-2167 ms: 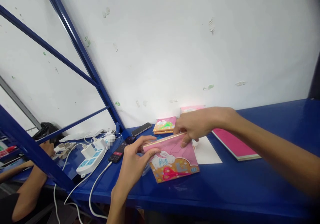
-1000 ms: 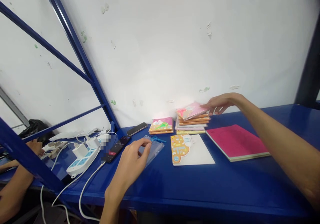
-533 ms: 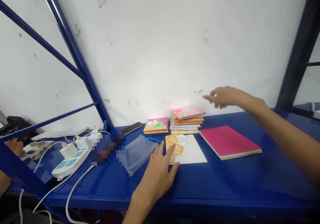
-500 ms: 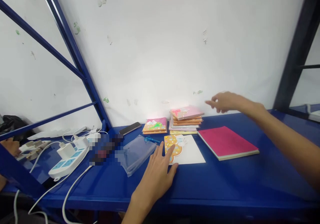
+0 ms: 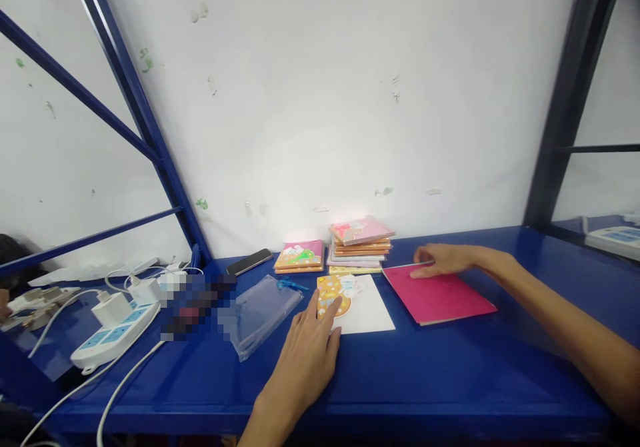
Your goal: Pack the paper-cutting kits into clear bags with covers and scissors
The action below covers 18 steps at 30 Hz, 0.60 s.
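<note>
Glossy metal shelf (image 5: 450,380) — clear plastic sleeve (image 5: 260,317), matt paper notebook (image 5: 437,298)

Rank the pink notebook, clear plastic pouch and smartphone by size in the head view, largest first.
The pink notebook, then the clear plastic pouch, then the smartphone, though it lies farther back, so that is less sure.

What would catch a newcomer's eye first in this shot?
The glossy blue shelf top stands out first, running across the view below a white wall. On it, the right hand rests on a magenta notebook, while the left hand touches an orange die-cut card near a stack of booklets.
</note>
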Motion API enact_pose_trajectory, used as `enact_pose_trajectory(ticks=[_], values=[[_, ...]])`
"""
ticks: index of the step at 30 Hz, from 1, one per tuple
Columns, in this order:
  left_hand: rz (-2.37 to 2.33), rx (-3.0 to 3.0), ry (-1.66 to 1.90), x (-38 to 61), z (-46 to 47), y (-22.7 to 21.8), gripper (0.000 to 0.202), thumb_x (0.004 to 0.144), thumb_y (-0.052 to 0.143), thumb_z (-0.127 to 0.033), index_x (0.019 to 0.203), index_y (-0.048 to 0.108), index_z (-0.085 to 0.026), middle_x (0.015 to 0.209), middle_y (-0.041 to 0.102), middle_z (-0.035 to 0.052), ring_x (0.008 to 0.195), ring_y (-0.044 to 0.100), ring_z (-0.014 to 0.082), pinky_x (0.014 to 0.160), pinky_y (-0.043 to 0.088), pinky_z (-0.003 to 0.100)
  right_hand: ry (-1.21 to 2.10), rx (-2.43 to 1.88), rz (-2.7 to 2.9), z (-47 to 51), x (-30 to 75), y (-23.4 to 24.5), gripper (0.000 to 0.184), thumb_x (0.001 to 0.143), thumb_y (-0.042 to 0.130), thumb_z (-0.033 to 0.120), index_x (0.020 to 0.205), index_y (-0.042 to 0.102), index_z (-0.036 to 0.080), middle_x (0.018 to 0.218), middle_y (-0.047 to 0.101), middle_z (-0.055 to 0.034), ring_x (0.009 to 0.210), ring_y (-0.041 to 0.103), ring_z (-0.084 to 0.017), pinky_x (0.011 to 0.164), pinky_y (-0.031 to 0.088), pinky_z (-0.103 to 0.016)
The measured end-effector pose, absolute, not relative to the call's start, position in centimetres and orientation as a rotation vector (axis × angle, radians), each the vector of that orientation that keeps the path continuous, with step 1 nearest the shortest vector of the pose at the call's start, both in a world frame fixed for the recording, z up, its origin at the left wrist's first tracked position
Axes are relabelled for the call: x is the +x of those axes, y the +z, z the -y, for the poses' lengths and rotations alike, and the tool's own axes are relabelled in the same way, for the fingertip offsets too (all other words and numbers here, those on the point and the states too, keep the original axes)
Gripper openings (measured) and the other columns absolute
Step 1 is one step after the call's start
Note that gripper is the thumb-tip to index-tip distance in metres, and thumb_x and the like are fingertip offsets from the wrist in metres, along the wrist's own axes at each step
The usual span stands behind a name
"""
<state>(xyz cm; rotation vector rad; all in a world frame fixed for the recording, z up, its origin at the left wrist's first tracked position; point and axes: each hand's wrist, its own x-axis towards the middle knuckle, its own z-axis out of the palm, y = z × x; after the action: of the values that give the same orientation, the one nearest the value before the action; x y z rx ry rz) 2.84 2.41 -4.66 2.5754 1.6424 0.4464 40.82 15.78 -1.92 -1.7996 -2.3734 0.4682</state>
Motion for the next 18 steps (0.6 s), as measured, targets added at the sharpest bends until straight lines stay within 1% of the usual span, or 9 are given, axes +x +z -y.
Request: enact_pose_trajectory(ticks=[3, 8, 10, 13, 15, 18], values=[[-1.700, 2.532, 0.468, 2.9, -2.9, -4.8, 0.054, 0.103, 0.036, -0.028, 0.157, 0.037, -0.030, 0.163, 0.036, 0.0161, 0.129, 0.060, 0.0334, 0.105, 0.048, 0.051, 0.601, -1.840, 2.396, -15.6, 41.3, -1.9, 0.072, 0.065, 0.069, 0.078, 0.110, 0.062, 0.023, 0.116, 0.069, -0.0139, 0.101, 0.065, -0.033, 0.077, 0.049, -0.037], [-1.680, 2.504, 0.497, 3.0, -3.4, -4.9, 0.055, 0.103, 0.035, -0.025, 0.158, 0.036, -0.028, 0.160, 0.043, 0.0130, 0.135, 0.055, 0.0309, 0.108, 0.047, 0.047, 0.722, -1.976, 2.362, -15.6, 41.5, -2.0, 0.079, 0.061, 0.072, 0.079, 0.114, 0.058, 0.021, 0.116, 0.068, -0.0147, 0.101, 0.064, -0.034, 0.077, 0.047, -0.039], [-1.678, 2.506, 0.513, 3.0, -3.4, -5.1, 0.054, 0.103, 0.035, -0.026, 0.157, 0.037, -0.028, 0.160, 0.043, 0.0122, 0.135, 0.055, 0.0301, 0.109, 0.046, 0.047, 0.751, -2.007, 2.362, -15.4, 41.3, -1.7, 0.077, 0.062, 0.072, 0.079, 0.111, 0.061, 0.020, 0.114, 0.069, -0.0151, 0.099, 0.064, -0.034, 0.076, 0.046, -0.039], [-1.687, 2.505, 0.534, 3.0, -3.5, -5.5, 0.054, 0.103, 0.036, -0.027, 0.156, 0.039, -0.027, 0.160, 0.043, 0.0125, 0.133, 0.057, 0.0296, 0.109, 0.046, 0.048, 0.787, -2.005, 2.397, -14.9, 40.7, -1.1, 0.069, 0.063, 0.070, 0.080, 0.095, 0.066, 0.019, 0.101, 0.071, -0.0126, 0.091, 0.065, -0.033, 0.071, 0.044, -0.038], [-1.686, 2.505, 0.545, 2.9, -3.6, -5.6, 0.054, 0.102, 0.037, -0.027, 0.156, 0.040, -0.027, 0.159, 0.044, 0.0129, 0.134, 0.057, 0.0299, 0.109, 0.046, 0.048, 0.773, -1.998, 2.416, -14.6, 40.3, -0.8, 0.067, 0.062, 0.069, 0.081, 0.087, 0.066, 0.019, 0.093, 0.070, -0.0109, 0.086, 0.065, -0.031, 0.067, 0.042, -0.037], [-1.671, 2.512, 0.578, 2.8, -3.5, -5.6, 0.053, 0.102, 0.037, -0.027, 0.154, 0.043, -0.026, 0.158, 0.045, 0.0134, 0.136, 0.055, 0.0307, 0.109, 0.047, 0.048, 0.688, -2.004, 2.409, -14.3, 40.0, -0.5, 0.068, 0.059, 0.069, 0.083, 0.084, 0.063, 0.020, 0.092, 0.070, -0.0111, 0.083, 0.064, -0.031, 0.065, 0.042, -0.037]])
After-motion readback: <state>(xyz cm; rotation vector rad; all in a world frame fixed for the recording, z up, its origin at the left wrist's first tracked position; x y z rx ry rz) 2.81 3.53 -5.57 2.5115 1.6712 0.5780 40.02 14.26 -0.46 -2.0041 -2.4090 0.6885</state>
